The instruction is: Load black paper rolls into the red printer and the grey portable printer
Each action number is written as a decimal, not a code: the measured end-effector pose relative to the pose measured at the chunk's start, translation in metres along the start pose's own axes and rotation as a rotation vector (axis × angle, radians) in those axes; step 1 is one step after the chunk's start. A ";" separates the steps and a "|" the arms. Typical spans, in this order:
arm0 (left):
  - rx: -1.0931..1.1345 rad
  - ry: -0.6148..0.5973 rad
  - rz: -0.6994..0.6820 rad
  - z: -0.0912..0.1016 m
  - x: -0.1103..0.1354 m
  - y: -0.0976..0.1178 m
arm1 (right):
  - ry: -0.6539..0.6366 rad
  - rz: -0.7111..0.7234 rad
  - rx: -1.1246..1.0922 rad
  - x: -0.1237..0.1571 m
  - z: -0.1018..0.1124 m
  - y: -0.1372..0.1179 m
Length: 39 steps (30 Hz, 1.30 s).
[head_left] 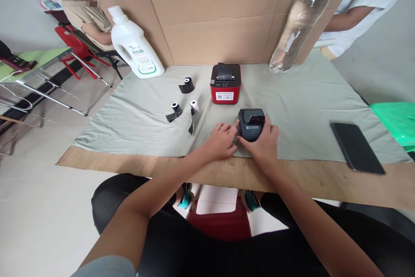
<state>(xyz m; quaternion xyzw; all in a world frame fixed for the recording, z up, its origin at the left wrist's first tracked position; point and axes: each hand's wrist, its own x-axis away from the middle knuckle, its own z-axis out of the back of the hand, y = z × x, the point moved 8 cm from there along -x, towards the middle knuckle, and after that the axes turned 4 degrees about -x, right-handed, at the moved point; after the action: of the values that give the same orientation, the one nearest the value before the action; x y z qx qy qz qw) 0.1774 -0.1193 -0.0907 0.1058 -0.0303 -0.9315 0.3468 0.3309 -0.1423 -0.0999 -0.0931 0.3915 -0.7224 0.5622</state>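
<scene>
A small dark portable printer (249, 133) with a black strip of paper on its top sits on the cloth near the table's front edge. My right hand (266, 142) is closed round its right side and front, thumb at the front corner. My left hand (222, 142) lies at its left side, its fingers curled and the index fingertip touching the printer; nothing shows in that hand. Behind stands a red and black printer (226, 94), a black strip coming out of its top. To the left lie a black paper roll (186, 86), a second roll (175, 110) and a white-ended roll (194, 106), each partly unrolled.
A white detergent jug (138, 50) and a clear water bottle (301, 22) stand against the cardboard panel (210, 13). A black phone (356, 147) lies at the right, near a green stool (394, 121). Two other people sit beyond the panel, left and right.
</scene>
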 end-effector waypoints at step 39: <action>0.260 0.112 0.013 0.003 0.000 -0.014 | 0.029 -0.411 -0.735 -0.016 0.011 0.018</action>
<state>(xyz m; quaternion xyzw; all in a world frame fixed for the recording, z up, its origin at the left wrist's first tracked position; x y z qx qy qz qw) 0.1685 -0.1088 -0.0898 0.2014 -0.1322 -0.9101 0.3372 0.3565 -0.1349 -0.0998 -0.3534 0.6042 -0.6330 0.3306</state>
